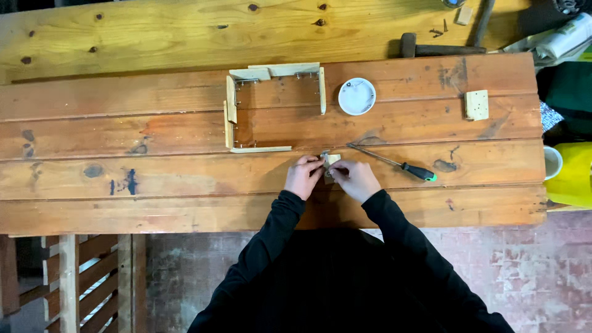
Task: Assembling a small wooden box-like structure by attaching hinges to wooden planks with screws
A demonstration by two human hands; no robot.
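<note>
My left hand and my right hand meet over a small pale wooden block with a bit of metal hardware, held between their fingertips on the plank workbench. Just beyond my hands lies an open frame of pale wooden strips joined by small metal hinges. A screwdriver with a black and green handle lies to the right of my right hand, its shaft pointing toward the block.
A round white dish sits beside the frame. Another small wooden block lies at the far right. A hammer and loose screws rest at the back right. A yellow container stands off the bench's right edge.
</note>
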